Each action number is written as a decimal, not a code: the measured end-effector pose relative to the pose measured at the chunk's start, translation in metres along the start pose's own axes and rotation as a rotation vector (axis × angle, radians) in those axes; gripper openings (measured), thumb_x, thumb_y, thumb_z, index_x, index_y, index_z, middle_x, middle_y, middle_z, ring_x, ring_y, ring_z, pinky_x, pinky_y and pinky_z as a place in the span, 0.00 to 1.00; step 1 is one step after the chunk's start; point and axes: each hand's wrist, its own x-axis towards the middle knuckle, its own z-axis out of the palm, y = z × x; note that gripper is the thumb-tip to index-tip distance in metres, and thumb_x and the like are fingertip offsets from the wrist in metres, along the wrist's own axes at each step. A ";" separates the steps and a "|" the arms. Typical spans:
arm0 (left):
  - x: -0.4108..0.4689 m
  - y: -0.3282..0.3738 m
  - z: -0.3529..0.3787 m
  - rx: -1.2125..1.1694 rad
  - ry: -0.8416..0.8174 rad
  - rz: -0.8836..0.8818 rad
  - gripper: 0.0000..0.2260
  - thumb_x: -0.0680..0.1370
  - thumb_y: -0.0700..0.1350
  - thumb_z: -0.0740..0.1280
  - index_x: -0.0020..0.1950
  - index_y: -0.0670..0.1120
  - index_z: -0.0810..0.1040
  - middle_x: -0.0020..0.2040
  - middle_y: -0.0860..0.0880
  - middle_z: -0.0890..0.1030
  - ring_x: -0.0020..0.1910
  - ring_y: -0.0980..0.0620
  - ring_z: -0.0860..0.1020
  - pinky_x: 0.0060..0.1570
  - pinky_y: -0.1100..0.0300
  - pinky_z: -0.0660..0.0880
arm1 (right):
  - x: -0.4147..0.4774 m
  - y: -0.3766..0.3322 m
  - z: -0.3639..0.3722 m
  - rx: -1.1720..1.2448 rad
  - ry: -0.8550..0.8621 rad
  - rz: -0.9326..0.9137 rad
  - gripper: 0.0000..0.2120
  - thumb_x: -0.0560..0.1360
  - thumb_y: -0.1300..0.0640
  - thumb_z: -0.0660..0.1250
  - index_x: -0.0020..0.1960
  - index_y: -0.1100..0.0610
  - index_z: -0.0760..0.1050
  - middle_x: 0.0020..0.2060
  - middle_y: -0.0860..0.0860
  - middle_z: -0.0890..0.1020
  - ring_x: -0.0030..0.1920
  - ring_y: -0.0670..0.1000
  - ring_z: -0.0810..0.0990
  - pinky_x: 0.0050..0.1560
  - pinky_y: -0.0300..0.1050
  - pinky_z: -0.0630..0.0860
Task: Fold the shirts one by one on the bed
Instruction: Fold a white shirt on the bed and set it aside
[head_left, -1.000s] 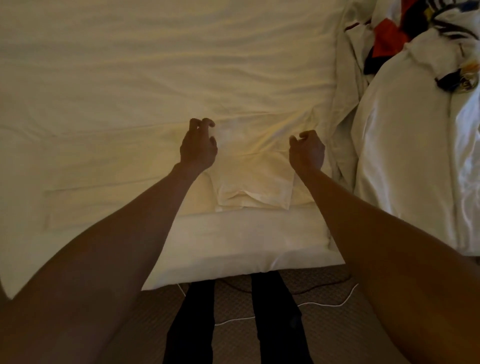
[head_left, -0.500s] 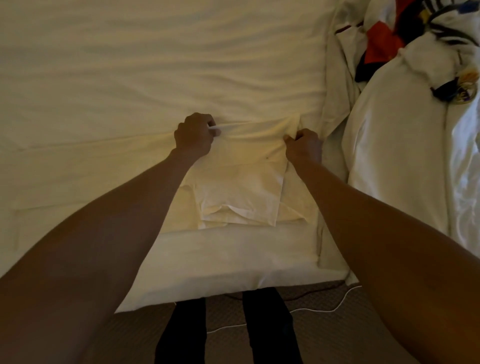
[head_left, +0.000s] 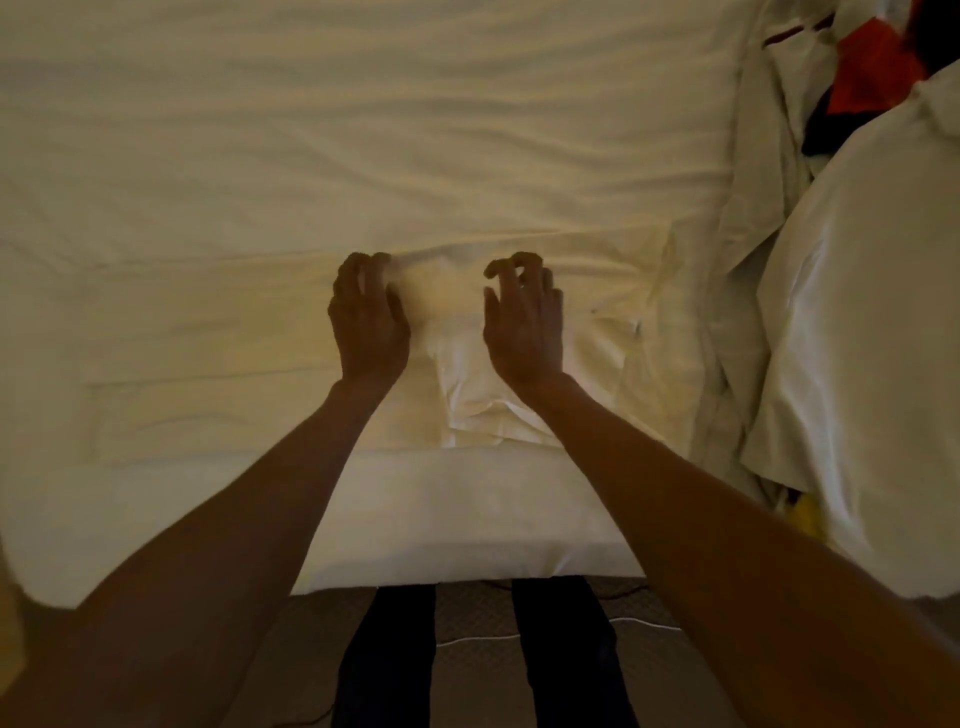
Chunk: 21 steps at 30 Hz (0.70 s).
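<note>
Head | creased folded white shirt (head_left: 472, 384) | left hand (head_left: 369, 322) grip unclear | right hand (head_left: 524, 327) loosely clawed, empty

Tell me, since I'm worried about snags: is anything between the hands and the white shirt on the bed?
Nothing visible does. The left hand and right hand are right over the white shirt, near its far edge; the clothes pile lies well off to the right.

Left hand (head_left: 369, 327), right hand (head_left: 524, 327) and forearms (head_left: 270, 509) bare; dark slim trousers (head_left: 387, 660) on legs
</note>
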 end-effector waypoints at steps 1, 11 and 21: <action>-0.002 -0.015 0.001 0.068 -0.041 0.008 0.19 0.84 0.46 0.57 0.73 0.43 0.69 0.73 0.39 0.69 0.71 0.38 0.68 0.63 0.43 0.70 | -0.005 -0.007 0.016 -0.008 -0.050 0.017 0.13 0.77 0.55 0.66 0.61 0.54 0.75 0.62 0.55 0.74 0.58 0.57 0.74 0.52 0.53 0.72; 0.019 -0.123 -0.033 0.345 -0.372 0.126 0.33 0.81 0.69 0.48 0.82 0.56 0.47 0.83 0.50 0.48 0.81 0.48 0.49 0.76 0.38 0.47 | -0.005 -0.011 0.035 -0.323 -0.355 0.190 0.38 0.77 0.43 0.66 0.80 0.50 0.52 0.79 0.54 0.53 0.77 0.58 0.56 0.71 0.56 0.58; 0.019 -0.162 -0.068 0.159 -0.311 0.079 0.28 0.85 0.58 0.49 0.82 0.47 0.51 0.82 0.43 0.50 0.81 0.45 0.50 0.77 0.43 0.50 | -0.003 -0.138 0.099 -0.159 -0.208 -0.002 0.24 0.82 0.53 0.55 0.78 0.54 0.60 0.79 0.59 0.53 0.78 0.60 0.54 0.75 0.59 0.57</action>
